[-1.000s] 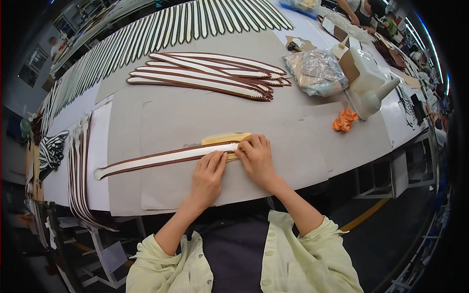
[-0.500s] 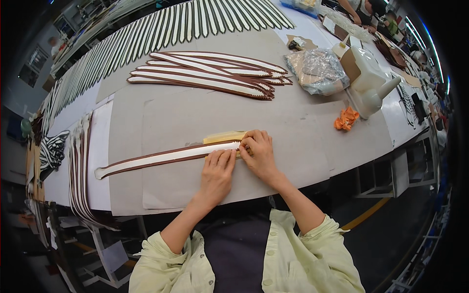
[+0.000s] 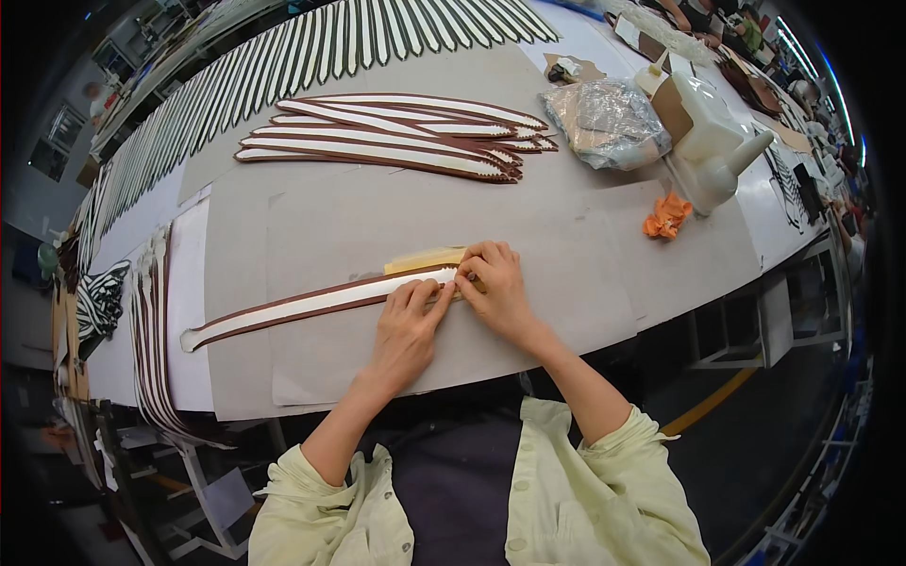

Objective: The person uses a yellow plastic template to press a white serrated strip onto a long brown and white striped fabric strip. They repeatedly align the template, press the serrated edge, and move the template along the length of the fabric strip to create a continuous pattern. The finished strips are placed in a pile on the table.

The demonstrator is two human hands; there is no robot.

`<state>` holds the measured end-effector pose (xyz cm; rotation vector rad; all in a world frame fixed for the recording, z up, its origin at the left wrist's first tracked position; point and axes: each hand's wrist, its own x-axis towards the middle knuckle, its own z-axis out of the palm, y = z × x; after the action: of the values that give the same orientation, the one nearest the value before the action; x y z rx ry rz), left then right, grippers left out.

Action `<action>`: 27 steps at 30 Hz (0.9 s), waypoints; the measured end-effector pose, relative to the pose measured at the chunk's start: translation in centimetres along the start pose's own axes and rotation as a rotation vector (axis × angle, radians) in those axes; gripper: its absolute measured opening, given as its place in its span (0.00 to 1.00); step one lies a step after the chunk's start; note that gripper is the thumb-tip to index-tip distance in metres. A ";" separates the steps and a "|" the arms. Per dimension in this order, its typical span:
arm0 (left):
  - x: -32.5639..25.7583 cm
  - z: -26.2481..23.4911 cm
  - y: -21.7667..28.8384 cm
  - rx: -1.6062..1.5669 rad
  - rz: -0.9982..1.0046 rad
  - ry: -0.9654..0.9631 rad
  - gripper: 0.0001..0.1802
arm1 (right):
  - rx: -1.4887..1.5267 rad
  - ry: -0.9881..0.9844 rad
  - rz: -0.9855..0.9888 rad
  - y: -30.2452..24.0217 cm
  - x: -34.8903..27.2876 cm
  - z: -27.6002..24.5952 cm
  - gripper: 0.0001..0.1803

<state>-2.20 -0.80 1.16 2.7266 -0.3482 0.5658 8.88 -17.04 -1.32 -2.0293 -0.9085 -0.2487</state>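
Note:
A long white strap with brown edges (image 3: pixel 311 304) lies across the table in front of me, its widened end to the left. At its right end, my right hand (image 3: pixel 497 294) pinches the tip, thumb and fingers bent together; the fingers hide that tip. My left hand (image 3: pixel 404 332) rests on the strap's near edge just left of it, fingers stretched and apart, the index finger reaching almost to the right hand. Under the strap's right end a flat yellow piece (image 3: pixel 423 261) sticks out on the far side.
Beyond lies a pile of brown-edged white straps (image 3: pixel 377 162), then a long row of dark-edged straps (image 3: pixel 354 42). More straps (image 3: pixel 151 330) hang over the table's left front edge. To the right are a plastic-wrapped bundle (image 3: pixel 606 123), a whitish spouted bottle (image 3: pixel 710 179) and crumpled orange material (image 3: pixel 667 217).
My left hand's fingers have spread, and its index finger now extends toward the strap's right tip. My right hand stays pinched there. The whole view has shifted slightly.

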 end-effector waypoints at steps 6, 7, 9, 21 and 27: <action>0.3 0.6 -0.3 0.037 0.000 -0.018 0.34 | 0.091 -0.105 -0.054 1.3 1.1 -1.4 0.04; 0.3 0.7 -0.3 0.030 0.000 -0.019 0.35 | 0.091 -0.115 -0.055 1.5 1.3 -1.4 0.04; -0.1 0.5 -0.4 0.010 0.005 -0.031 0.31 | 0.097 -0.133 -0.041 1.6 1.6 -1.5 0.04; 0.1 0.7 -0.2 0.075 0.015 -0.014 0.30 | 0.129 -0.143 0.005 2.1 2.1 -0.9 0.05; 0.5 0.7 0.0 0.115 0.037 -0.024 0.30 | 0.134 -0.161 0.005 2.3 2.2 -0.9 0.06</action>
<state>-1.52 -1.13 0.77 2.8442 -0.3843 0.5804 12.11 -17.48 -1.17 -1.9477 -0.9919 -0.0208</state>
